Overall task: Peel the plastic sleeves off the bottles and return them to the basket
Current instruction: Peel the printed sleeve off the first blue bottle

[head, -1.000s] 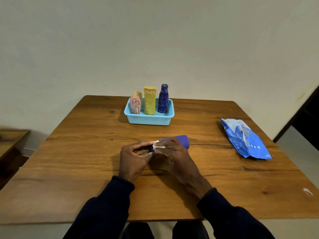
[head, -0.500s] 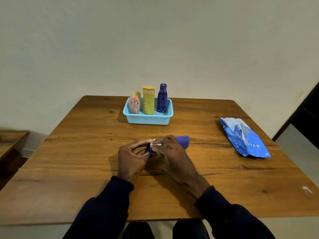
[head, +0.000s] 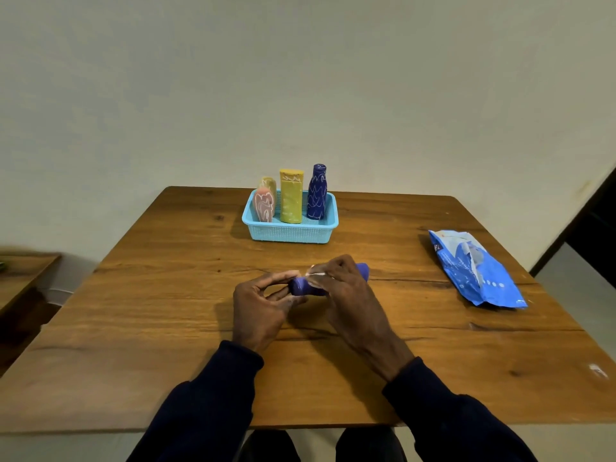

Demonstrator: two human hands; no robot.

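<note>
A purple plastic bottle (head: 301, 285) is found lying on its side on the wooden table (head: 166, 295), in front of the light-blue perforated plastic basket (head: 290, 233) and well apart from it. The left hand (head: 258, 308) holds the bottle's left end, with thumb and fingers curled round it. The right hand (head: 346, 295) is arched over the body, and a whitish strip of clear plastic sleeve (head: 315, 273) is pinched at its fingertips. Compared with half a second earlier, more of the purple surface is exposed between the hands, and the pinched strip is further to the right. The bottle's position relative to the basket is little changed. Three sleeved bottles are clearly seen upright in the basket: pink (head: 264, 205), yellow (head: 291, 201) and dark blue (head: 316, 193). A blue foil pouch (head: 473, 268) lies flat to the right of the basket.
</note>
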